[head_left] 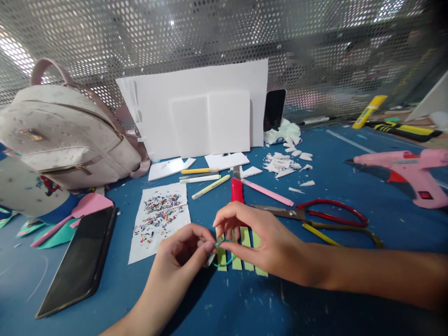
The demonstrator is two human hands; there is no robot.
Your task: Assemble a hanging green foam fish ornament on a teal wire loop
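Observation:
My left hand (187, 252) pinches one end of a thin green strip (226, 262), with a small whitish piece under its fingertips. Close beside it, my right hand (261, 238) holds the same strip between thumb and fingers, the fingertips nearly touching those of the left. The strip curves down in a loop below the fingers. Under and behind the hands, several light green paper strips (246, 247) lie side by side on the blue table (224, 308). A red-handled cutter (237, 189) lies just beyond my right hand, which partly hides it.
Left: white paper (136, 247) with colourful bits, a phone (79, 261) and a backpack (70, 135). Beyond the hands: pens (212, 186), white scraps (280, 163) and an upright white board (150, 107). Right: scissors (297, 213), a pink glue gun (413, 170) and a yellow-black cutter (406, 130).

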